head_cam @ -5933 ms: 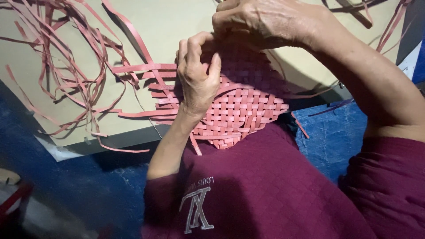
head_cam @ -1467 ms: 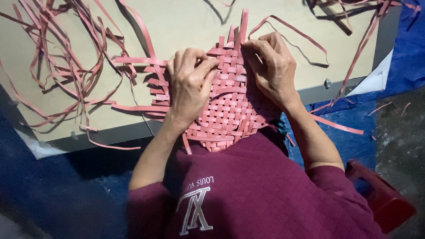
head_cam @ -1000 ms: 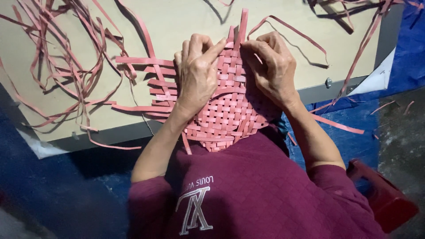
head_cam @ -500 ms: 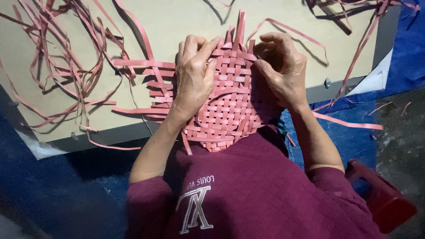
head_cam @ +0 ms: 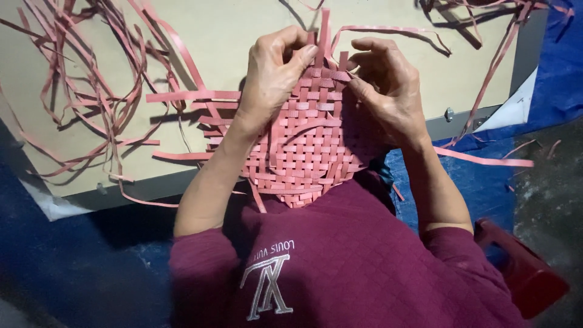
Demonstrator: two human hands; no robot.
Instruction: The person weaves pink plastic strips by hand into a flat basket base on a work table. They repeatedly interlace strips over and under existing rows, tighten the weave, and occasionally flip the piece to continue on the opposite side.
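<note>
Weaving a Pink Strip Mat, Far Edge Unfinished

Pressing both hands to the far edge of a woven panel of flat pink plastic strips (head_cam: pixel 306 146), a person in a maroon quilted top (head_cam: pixel 340 261) works at a pale tan board (head_cam: pixel 231 36) laid over blue sheeting (head_cam: pixel 54 267). The left hand (head_cam: pixel 270 76) lies curled over the panel's upper left side, fingertips pinching a strip end at the top; the right hand (head_cam: pixel 388 91) curls in from the other side, thumb and fingers closing on the upright ends there. The panel rests between the forearms, its near edge against the person's chest and its far part on the board.

A broad patch of tight over-and-under weave looks complete from the near edge up to the hands. Unwoven ends stand up at the top (head_cam: pixel 323 33) and trail out to the left (head_cam: pixel 188 97), so the border appears open on at least two sides. A tangle of loose pink strips (head_cam: pixel 91 91) lies spread across the board's left half, with more at the far right corner (head_cam: pixel 486 12), suggesting plenty of material remains. A red plastic stool (head_cam: pixel 522 273) sits at lower right.
</note>
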